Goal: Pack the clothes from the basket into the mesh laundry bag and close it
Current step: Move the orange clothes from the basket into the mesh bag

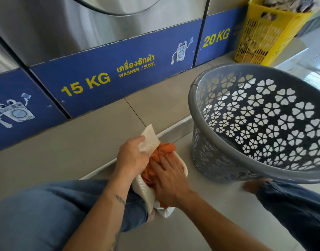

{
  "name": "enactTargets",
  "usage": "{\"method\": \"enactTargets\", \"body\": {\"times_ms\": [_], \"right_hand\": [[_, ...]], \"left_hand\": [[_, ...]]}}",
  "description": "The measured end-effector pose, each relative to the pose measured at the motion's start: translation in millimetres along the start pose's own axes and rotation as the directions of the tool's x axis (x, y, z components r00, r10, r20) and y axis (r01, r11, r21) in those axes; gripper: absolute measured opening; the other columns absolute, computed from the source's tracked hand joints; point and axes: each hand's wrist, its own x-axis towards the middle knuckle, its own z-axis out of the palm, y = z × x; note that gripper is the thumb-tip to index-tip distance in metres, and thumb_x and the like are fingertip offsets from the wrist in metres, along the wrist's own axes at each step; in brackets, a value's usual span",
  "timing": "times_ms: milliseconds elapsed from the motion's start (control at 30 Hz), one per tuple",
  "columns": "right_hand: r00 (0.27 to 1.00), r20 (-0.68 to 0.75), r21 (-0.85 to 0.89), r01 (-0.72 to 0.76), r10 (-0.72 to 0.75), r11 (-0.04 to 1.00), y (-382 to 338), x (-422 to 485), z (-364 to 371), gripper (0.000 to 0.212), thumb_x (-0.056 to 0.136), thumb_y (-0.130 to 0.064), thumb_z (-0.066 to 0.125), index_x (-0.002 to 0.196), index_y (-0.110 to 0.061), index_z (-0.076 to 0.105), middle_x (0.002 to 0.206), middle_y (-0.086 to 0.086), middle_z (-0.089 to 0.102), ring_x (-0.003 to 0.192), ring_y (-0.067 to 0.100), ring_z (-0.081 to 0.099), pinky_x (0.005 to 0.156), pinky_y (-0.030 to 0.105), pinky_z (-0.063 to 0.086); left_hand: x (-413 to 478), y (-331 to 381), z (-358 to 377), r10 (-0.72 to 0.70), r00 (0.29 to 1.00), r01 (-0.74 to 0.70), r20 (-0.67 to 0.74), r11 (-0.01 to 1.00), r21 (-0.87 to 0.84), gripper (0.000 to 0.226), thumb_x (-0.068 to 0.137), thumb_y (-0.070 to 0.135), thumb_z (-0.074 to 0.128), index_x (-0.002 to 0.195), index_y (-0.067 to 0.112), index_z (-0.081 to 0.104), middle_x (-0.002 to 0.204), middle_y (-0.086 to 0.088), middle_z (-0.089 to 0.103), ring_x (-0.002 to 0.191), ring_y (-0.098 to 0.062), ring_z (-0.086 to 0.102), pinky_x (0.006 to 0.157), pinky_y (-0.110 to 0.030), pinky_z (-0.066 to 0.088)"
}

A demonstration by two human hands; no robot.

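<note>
A white mesh laundry bag (149,137) lies on the floor between my knees, its mouth open. An orange garment (164,148) fills the opening. My left hand (133,156) grips the bag's upper edge and holds it up. My right hand (171,180) lies flat with spread fingers on the orange cloth inside the mouth. The grey plastic basket (204,140) with flower-shaped holes stands to the right, tilted toward me; the part of its inside that I see holds nothing.
Washers with blue panels (101,77) marked 15 KG and 20 KG run along the back above a tiled step. A yellow basket (264,35) with laundry stands at the far right. My jeans-clad legs (47,211) flank the bag.
</note>
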Motion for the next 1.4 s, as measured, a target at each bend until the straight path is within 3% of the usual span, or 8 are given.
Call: {"method": "enactTargets", "body": {"times_ms": [133,367,667,867,1033,1200,1300,1400], "right_hand": [[0.986,0.159,-0.014,0.054,-0.051,0.998,11.3,24.4,12.8,0.081,0.093,-0.055,0.049,0.161,-0.038,0.008,0.171,-0.005,0.01,0.157,0.023,0.001,0.126,0.053,0.006],[0.927,0.313,0.128,-0.258,0.207,0.958,49.8,73.6,-5.8,0.099,0.072,-0.067,0.035,0.161,-0.036,0.003,0.17,-0.001,0.011,0.155,0.03,0.014,0.124,0.055,0.015],[0.982,0.078,0.307,-0.189,0.173,0.933,44.6,19.0,-27.6,0.079,0.083,-0.048,0.047,0.157,-0.038,0.022,0.16,0.001,0.035,0.145,0.027,0.034,0.119,0.052,0.031],[0.949,-0.057,0.271,-0.285,0.311,0.919,26.9,-48.0,-36.4,0.043,0.094,-0.035,0.046,0.137,-0.028,0.045,0.131,0.005,0.049,0.121,0.028,0.048,0.103,0.044,0.046],[0.982,-0.025,0.284,-0.171,0.186,0.944,11.3,-60.6,-16.5,0.041,0.092,-0.027,0.059,0.132,-0.03,0.051,0.133,-0.003,0.048,0.114,0.02,0.053,0.093,0.031,0.051],[0.999,0.03,0.037,-0.024,0.023,0.999,-2.7,-40.2,-9.3,0.066,0.084,-0.018,0.072,0.143,-0.024,0.042,0.136,0.002,0.043,0.118,0.028,0.051,0.093,0.042,0.053],[0.997,-0.052,-0.225,0.037,-0.05,0.974,-7.4,-21.9,-12.9,0.054,0.085,-0.031,0.072,0.135,-0.022,0.053,0.132,0.006,0.052,0.117,0.029,0.051,0.095,0.043,0.047],[0.996,-0.09,-0.274,-0.014,-0.011,0.962,-7.0,0.0,-14.6,0.04,0.086,-0.036,0.072,0.123,-0.023,0.064,0.129,0.007,0.056,0.115,0.029,0.054,0.095,0.043,0.049]], "left_hand": [[4.0,-1.3,-5.3,-0.001,1.0,0.002,0.008,0.994,-0.109,0.045,0.09,0.008,0.06,0.13,0.026,0.065,0.135,-0.001,0.062,0.122,-0.019,0.058,0.102,-0.028,0.047],[12.0,-0.4,-6.3,0.019,0.999,-0.011,0.035,0.975,-0.223,0.039,0.094,0.009,0.057,0.126,0.03,0.068,0.128,0.007,0.067,0.114,-0.013,0.063,0.1,-0.036,0.053],[-2.6,0.8,-7.5,-0.023,0.999,0.018,-0.035,0.989,-0.146,0.043,0.097,0.011,0.047,0.137,0.022,0.06,0.142,-0.001,0.057,0.128,-0.022,0.053,0.109,-0.038,0.043],[-12.2,3.5,-1.4,-0.017,1.0,0.017,0.003,1.0,-0.004,0.064,0.09,0.043,0.06,0.147,0.018,0.046,0.148,-0.006,0.047,0.135,-0.025,0.045,0.11,-0.042,0.037],[-24.3,-0.1,6.0,0.032,0.998,-0.039,0.046,0.987,0.156,0.065,0.089,0.01,0.058,0.15,0.018,0.038,0.144,-0.006,0.045,0.132,-0.027,0.043,0.104,-0.038,0.04],[-23.4,-0.6,-5.2,0.001,0.995,-0.009,0.104,0.997,0.082,0.071,0.087,0.0,0.054,0.152,0.021,0.036,0.15,-0.004,0.041,0.138,-0.026,0.038,0.112,-0.037,0.035],[-21.1,0.0,-13.9,-0.026,0.993,0.021,0.119,0.999,0.043,0.07,0.088,-0.001,0.053,0.153,0.022,0.036,0.152,-0.005,0.041,0.139,-0.026,0.039,0.113,-0.036,0.034],[-19.2,2.5,-17.5,-0.058,0.991,0.059,0.119,0.998,-0.004,0.071,0.09,-0.003,0.051,0.153,0.025,0.035,0.154,-0.005,0.04,0.138,-0.027,0.041,0.11,-0.036,0.037]]}}
